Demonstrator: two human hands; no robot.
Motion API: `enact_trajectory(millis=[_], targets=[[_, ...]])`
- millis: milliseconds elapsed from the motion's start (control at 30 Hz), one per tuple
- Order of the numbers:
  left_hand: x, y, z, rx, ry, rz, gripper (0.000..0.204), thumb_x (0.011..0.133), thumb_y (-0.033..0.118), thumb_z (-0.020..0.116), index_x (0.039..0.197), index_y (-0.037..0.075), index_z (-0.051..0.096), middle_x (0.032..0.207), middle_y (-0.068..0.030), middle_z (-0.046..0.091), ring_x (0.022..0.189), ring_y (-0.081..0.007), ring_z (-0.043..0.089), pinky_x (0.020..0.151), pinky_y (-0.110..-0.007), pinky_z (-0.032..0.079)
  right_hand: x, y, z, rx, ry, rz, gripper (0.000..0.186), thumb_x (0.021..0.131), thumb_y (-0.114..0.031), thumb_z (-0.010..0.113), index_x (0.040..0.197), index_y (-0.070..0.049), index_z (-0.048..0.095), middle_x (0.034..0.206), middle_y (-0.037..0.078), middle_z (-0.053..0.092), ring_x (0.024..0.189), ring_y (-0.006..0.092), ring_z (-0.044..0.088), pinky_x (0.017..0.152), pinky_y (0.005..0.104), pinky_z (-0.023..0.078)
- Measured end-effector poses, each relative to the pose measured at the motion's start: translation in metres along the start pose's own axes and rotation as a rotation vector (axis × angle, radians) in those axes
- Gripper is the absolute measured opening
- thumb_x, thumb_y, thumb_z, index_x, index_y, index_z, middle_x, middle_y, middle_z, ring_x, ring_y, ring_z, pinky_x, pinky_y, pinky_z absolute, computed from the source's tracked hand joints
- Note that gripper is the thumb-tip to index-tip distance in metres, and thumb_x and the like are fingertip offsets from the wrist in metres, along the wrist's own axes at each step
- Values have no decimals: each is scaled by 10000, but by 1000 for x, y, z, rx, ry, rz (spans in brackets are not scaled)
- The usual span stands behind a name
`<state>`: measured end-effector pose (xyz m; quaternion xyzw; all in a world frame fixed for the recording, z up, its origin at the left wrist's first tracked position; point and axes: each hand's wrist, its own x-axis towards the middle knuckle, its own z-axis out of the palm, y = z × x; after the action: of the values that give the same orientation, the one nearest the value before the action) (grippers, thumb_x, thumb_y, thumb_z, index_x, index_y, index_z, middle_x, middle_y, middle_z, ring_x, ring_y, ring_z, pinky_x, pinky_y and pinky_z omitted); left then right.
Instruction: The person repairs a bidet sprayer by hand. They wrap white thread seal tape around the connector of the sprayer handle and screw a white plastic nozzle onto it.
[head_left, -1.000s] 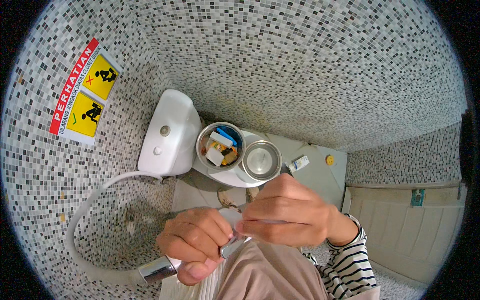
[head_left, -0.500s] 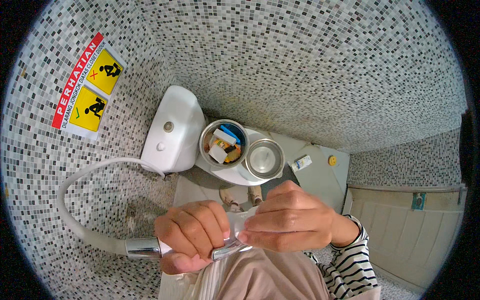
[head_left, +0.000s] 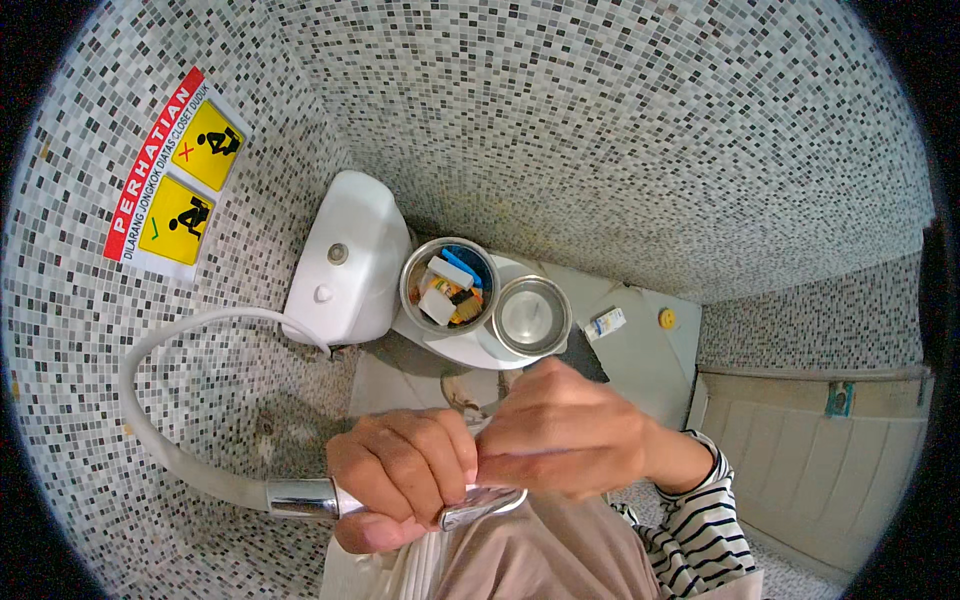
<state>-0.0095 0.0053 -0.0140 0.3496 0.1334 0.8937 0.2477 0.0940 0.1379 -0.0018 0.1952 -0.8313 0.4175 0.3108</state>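
My left hand (head_left: pixel 405 470) is wrapped round the handle of a white-and-chrome bidet sprayer (head_left: pixel 300 498), low in the middle of the view, with the thumb underneath and a curved chrome lever beside the fingers. My right hand (head_left: pixel 555 430), slightly blurred, is closed at the sprayer's head, its fingers pressed together and touching my left hand's fingertips; what lies inside its grip is mostly hidden. A pale grey hose (head_left: pixel 160 440) arches from the sprayer up to fittings by the toilet cistern (head_left: pixel 350 210).
On the toilet stand a steel bowl (head_left: pixel 412 285) of packets and tools and a smaller steel bowl (head_left: pixel 532 322). A small carton (head_left: pixel 606 322) and a round yellow object (head_left: pixel 666 318) lie behind right. A pale door (head_left: pixel 770 450) is at right, a warning sign (head_left: pixel 170 180) on the left wall.
The sprayer and hose rose over the first half second, then dipped slightly. My left hand has shifted a little rightward since then, and my right hand a little leftward, blurring.
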Motion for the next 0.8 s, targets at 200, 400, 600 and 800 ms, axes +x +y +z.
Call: enact_trajectory(millis=[200,400,600,800], targets=[[6,9,2,-3,27,50,206,703,134,574,545,69,460,474,-51,518,440,-181,483,501,-333,427,-17,-5,-5,354,219,577,206,756,-23,649,961,-14,672,890,115,614,836,229,572,753,317,443],[4,6,3,4,16,49,246,730,160,570,531,74,455,476,-49,520,452,-178,487,513,-329,428,-11,-14,-7,529,297,620,269,764,-33,652,1033,-20,641,947,108,602,882,209,552,794,307,414],[4,7,1,70,12,33,272,740,185,557,515,84,441,465,-43,516,459,-172,483,523,-328,419,0,-37,-3,432,264,613,198,803,-65,623,985,7,653,921,137,605,842,206,566,747,296,432],[4,9,3,115,-3,14,286,737,206,545,504,99,420,460,-37,520,456,-168,470,525,-323,390,2,-42,-3,394,257,589,174,805,-75,653,951,19,659,915,139,618,796,201,579,719,301,445]])
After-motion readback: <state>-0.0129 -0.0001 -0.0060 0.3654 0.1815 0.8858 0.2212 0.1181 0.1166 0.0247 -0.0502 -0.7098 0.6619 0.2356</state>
